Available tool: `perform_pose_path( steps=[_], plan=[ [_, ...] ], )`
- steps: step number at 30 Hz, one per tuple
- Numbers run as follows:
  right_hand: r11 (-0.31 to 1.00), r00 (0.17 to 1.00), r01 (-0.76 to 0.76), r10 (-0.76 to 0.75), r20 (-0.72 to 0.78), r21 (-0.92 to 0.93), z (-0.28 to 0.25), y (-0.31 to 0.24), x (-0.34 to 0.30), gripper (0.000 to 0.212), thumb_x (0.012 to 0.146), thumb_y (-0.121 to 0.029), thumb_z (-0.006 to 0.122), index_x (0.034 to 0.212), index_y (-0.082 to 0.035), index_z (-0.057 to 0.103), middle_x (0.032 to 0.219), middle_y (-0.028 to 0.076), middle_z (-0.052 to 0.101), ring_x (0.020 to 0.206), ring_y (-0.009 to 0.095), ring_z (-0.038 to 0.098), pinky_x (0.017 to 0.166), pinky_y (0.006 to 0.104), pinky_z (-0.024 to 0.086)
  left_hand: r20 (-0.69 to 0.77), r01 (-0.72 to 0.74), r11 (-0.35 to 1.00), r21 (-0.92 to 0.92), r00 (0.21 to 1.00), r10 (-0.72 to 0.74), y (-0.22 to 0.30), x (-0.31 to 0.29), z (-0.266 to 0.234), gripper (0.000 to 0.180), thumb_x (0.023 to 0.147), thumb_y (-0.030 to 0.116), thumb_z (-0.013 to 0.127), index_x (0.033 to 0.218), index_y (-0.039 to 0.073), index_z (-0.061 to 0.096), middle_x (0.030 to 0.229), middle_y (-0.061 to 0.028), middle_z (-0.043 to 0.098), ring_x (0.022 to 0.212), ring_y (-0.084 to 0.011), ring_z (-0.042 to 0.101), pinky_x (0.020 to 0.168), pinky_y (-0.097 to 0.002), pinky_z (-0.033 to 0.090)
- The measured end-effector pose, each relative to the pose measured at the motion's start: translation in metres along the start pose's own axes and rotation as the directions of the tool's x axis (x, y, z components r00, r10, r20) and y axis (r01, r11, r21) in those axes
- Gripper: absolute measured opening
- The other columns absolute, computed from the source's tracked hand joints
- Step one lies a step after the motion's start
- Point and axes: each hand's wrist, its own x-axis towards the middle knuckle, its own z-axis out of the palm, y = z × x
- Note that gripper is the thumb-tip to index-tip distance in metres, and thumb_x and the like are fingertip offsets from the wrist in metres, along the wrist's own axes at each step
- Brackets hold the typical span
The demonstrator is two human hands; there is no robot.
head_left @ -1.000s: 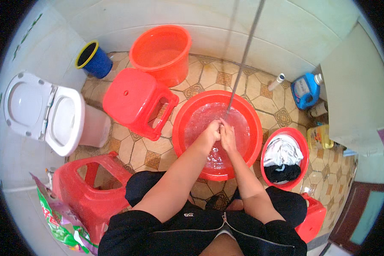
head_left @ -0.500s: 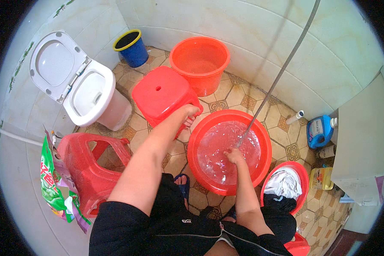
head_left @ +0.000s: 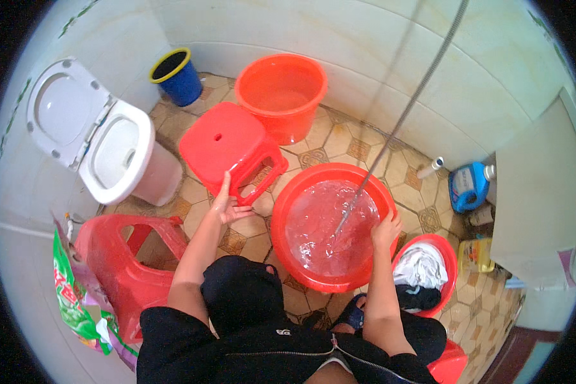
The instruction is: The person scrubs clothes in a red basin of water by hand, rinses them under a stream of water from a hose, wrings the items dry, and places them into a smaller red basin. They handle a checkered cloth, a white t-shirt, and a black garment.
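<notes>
In front of me a red basin [head_left: 280, 246] of water stands on the floor, and a grey flexible hose [head_left: 390, 136] runs down into the water. My right hand [head_left: 386, 232] is closed over the basin's right rim. To the left of the basin my left hand [head_left: 230, 205] is open, thumb and fingers spread, holding nothing. Beyond that hand a red plastic stool [head_left: 221, 144] stands close by; whether the fingertips touch its edge I cannot tell. Right of the basin, a smaller red basin [head_left: 452, 262] holds white cloth [head_left: 421, 265] and black cloth [head_left: 417, 297].
An orange-red tub [head_left: 281, 93] and a blue bin [head_left: 180, 83] stand near the back wall. At left are a toilet [head_left: 115, 153], a worn red stool [head_left: 109, 249] and a green packet [head_left: 77, 301]. Blue [head_left: 468, 187] and yellow [head_left: 477, 255] bottles stand at right.
My right hand has left the hose and water and moved to the basin's right rim. My left hand has come off the stool toward me and opened. The view has shifted slightly.
</notes>
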Motion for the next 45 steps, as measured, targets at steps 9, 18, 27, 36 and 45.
perform_pose_path(
  steps=[9, 18, 27, 36, 45],
  plan=[
    [0.94, 0.874, -0.34, 0.31, 0.375, 0.014, -0.004, 0.035, -0.002, 0.053, 0.087, -0.023, 0.06, 0.134, -0.005, 0.043, 0.122, 0.021, 0.056, 0.11, 0.04, 0.057, 0.09, 0.0488, 0.049, -0.176, -0.177, 0.978, -0.115, 0.972, 0.155, 0.022, 0.04, -0.038, 0.127, 0.056, 0.089, 0.062, 0.145, 0.002, 0.031, 0.141, -0.0225, 0.034, 0.124, -0.0399, 0.044, 0.098, -0.0469, 0.047],
    [0.875, 0.756, -0.484, 0.431, 0.493, -0.023, -0.005, 0.057, -0.003, 0.045, 0.095, -0.034, 0.05, 0.132, -0.009, 0.045, 0.124, 0.023, 0.057, 0.103, 0.039, 0.063, 0.087, 0.0511, 0.05, -0.038, -0.204, 0.933, 0.295, 0.974, 0.225, -0.01, 0.043, -0.015, 0.102, 0.072, 0.072, 0.067, 0.134, -0.004, 0.041, 0.123, -0.0191, 0.054, 0.103, -0.0312, 0.062, 0.077, -0.0415, 0.055],
    [0.838, 0.544, -0.499, 0.503, 0.672, -0.223, -0.023, 0.059, -0.011, 0.072, 0.093, -0.029, 0.046, 0.154, -0.015, 0.01, 0.121, 0.025, 0.062, 0.111, 0.037, 0.062, 0.094, 0.0471, 0.047, 0.298, -0.308, 0.582, 0.752, 0.947, 0.116, -0.147, 0.078, 0.014, 0.039, 0.095, 0.017, 0.059, 0.128, 0.0, 0.045, 0.112, -0.0137, 0.063, 0.093, -0.0246, 0.066, 0.076, -0.0394, 0.057],
    [0.832, 0.506, -0.507, 0.497, 0.705, -0.223, -0.019, 0.031, -0.03, 0.077, 0.091, -0.019, 0.045, 0.151, 0.003, 0.001, 0.121, 0.027, 0.061, 0.107, 0.036, 0.065, 0.091, 0.0462, 0.051, 0.273, -0.347, 0.572, 0.744, 0.938, 0.214, -0.089, 0.089, 0.036, 0.04, 0.092, 0.017, 0.064, 0.124, -0.001, 0.049, 0.108, -0.016, 0.066, 0.096, -0.0243, 0.064, 0.083, -0.0377, 0.052],
    [0.981, 0.173, -0.173, 0.119, 0.978, -0.089, -0.044, 0.013, 0.013, 0.062, 0.087, -0.026, 0.063, 0.142, -0.006, 0.042, 0.113, 0.021, 0.066, 0.093, 0.029, 0.068, 0.073, 0.0421, 0.056, 0.516, -0.65, 0.369, 0.665, 0.756, 0.403, -0.023, 0.221, -0.002, 0.038, 0.093, 0.016, 0.06, 0.128, 0.004, 0.054, 0.113, -0.0141, 0.067, 0.099, -0.0251, 0.065, 0.087, -0.0386, 0.05]
  ],
)
